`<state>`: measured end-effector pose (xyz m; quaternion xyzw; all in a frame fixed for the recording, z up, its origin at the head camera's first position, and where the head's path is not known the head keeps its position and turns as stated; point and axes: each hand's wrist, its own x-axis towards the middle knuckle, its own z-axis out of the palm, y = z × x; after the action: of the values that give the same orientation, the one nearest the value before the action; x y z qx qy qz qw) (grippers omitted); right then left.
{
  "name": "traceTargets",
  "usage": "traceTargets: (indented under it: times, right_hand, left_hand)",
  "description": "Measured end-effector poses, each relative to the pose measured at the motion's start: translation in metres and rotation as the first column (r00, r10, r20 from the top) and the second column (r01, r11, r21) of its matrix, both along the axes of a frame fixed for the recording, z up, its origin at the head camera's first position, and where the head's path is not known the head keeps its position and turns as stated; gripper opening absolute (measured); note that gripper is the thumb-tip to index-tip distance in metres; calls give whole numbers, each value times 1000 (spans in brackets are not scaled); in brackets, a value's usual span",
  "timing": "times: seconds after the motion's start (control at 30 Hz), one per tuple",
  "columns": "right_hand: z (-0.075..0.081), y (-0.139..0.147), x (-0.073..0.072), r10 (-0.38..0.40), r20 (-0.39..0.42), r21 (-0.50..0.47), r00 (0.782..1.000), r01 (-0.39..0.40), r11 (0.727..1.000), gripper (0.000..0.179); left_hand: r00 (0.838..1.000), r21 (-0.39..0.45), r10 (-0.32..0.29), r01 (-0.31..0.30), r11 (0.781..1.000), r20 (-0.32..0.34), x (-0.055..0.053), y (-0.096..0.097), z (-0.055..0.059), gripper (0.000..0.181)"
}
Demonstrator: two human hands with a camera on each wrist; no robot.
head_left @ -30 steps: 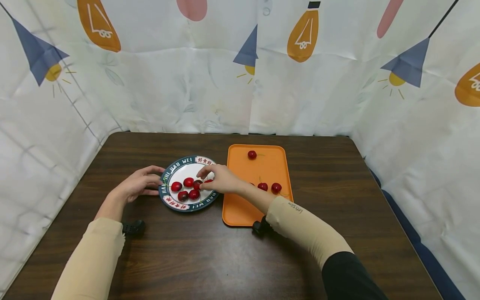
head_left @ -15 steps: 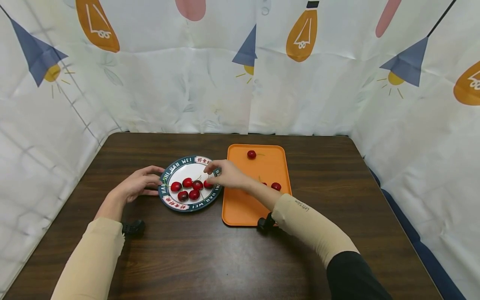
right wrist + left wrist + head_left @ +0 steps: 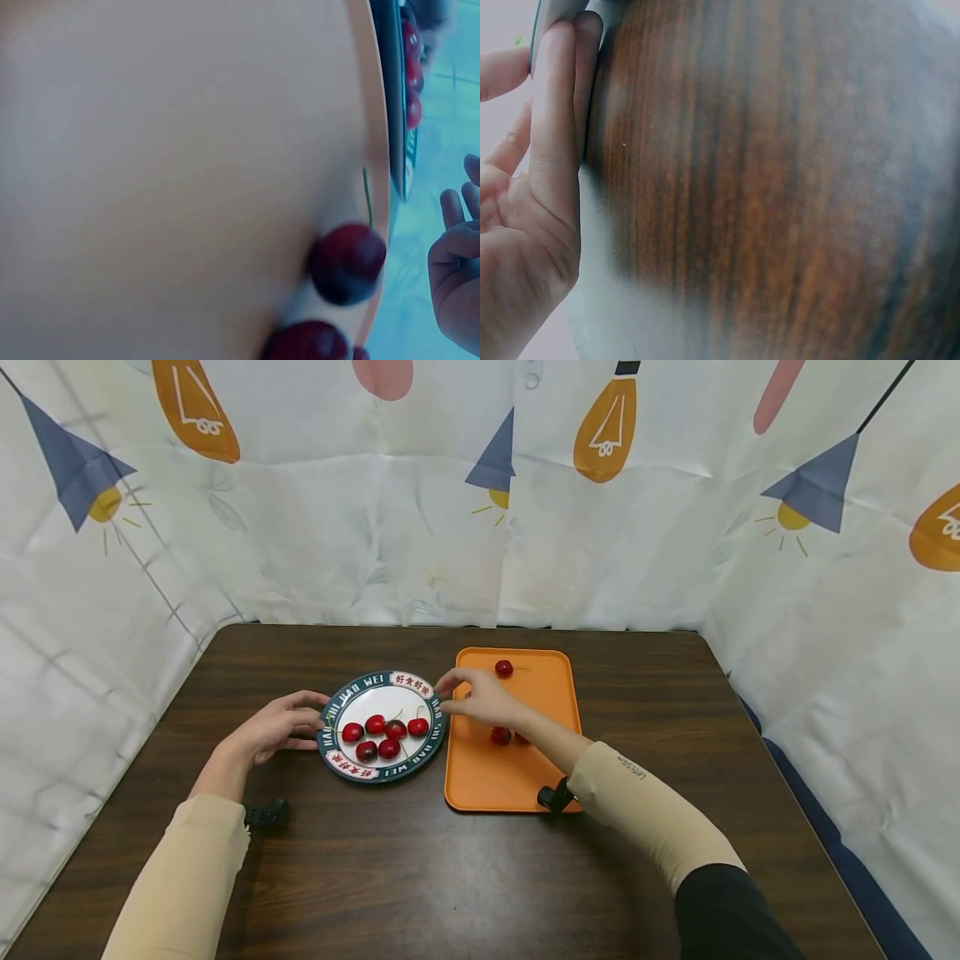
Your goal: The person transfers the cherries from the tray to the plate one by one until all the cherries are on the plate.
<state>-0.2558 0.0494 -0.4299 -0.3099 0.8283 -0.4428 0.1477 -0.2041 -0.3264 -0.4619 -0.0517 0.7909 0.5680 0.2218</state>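
Note:
In the head view, my left hand [image 3: 281, 725] is at the left rim of a round plate [image 3: 330, 747] with a dark teal, lettered border. The left wrist view shows fingertips on both faces of the plate's edge [image 3: 535, 37]. Several red cherries [image 3: 395, 729] lie on the plate, some with green stems. My right hand [image 3: 483, 697] hovers between the plate's right rim and an orange tray [image 3: 480, 785], thumb and index finger apart, nothing held. A cherry [image 3: 501, 736] on the tray lies beneath my right forearm, another partly hidden by it; the right wrist view shows a cherry [image 3: 347, 264] close up.
One more cherry [image 3: 504, 668] lies near the tray's far end. Both plate and tray rest on a dark wooden table [image 3: 375, 877]. A white patterned curtain [image 3: 420, 543] surrounds the table's far side and flanks.
My right hand has moved right, from over the plate's cherries to the tray's left edge, uncovering the rightmost cherry on the plate. My left hand stays at the rim.

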Motion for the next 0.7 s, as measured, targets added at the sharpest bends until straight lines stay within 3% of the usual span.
traceTargets:
  times: [0.27,0.7]
  right_hand:
    - [-2,23,-9,-83,-27,10,996,83,996,31]
    - [-9,60,-18,-200,13,-27,980,201,979,35]
  left_hand:
    - [1000,8,-6,6,1000,-6,0,-2,2,58]
    - [1000,39,-4,4,999,4,3,-1,1,58]
